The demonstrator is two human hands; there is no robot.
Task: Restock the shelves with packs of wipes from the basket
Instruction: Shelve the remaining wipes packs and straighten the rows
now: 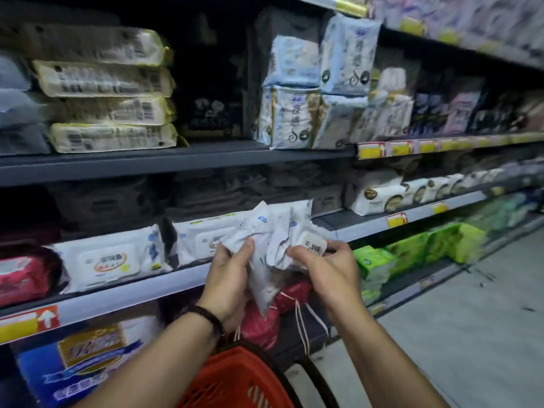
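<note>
Both hands met at the frame's centre: the left hand (232,269) was clamped on a crumpled white pack of wipes (265,231), the right hand (321,260) pinched closed on its labelled end. Placing it well probably meant smoothing the wrapper and sliding it flat onto the middle shelf (182,281), beside the white packs (109,260) lying left of centre. A red basket (235,381) hung at the bottom centre, and pink drawstring bags (262,322) crowded the space below the hands.
</note>
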